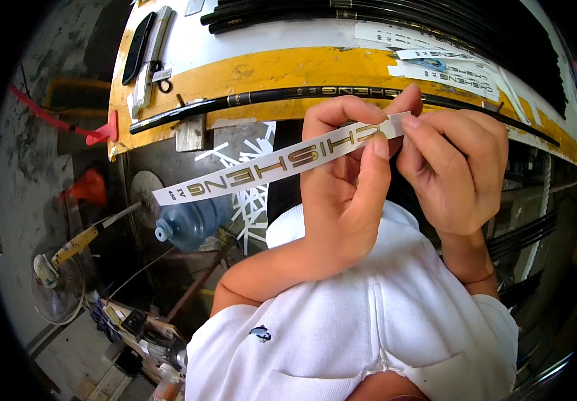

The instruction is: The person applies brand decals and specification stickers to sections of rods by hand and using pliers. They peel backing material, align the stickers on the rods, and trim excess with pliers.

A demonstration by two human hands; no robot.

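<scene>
A long white decal strip (271,164) with gold lettering is stretched slantwise in front of my chest, its free end low at the left. My left hand (343,180) pinches it between thumb and forefinger near its right end. At that same end, the fingertips of my right hand (459,164) are closed on the strip's tip. Just beyond my hands a glossy black rod (215,105) with gold markings lies along the near edge of the yellow-edged table (281,67). My fingers partly cover the strip's right end.
Several black rods (395,15) are piled at the far right, beside more white decal strips (445,77). A black case (142,48) lies far left. Below the table are white paper scraps (253,207), a blue water bottle (195,224) and a fan (58,284).
</scene>
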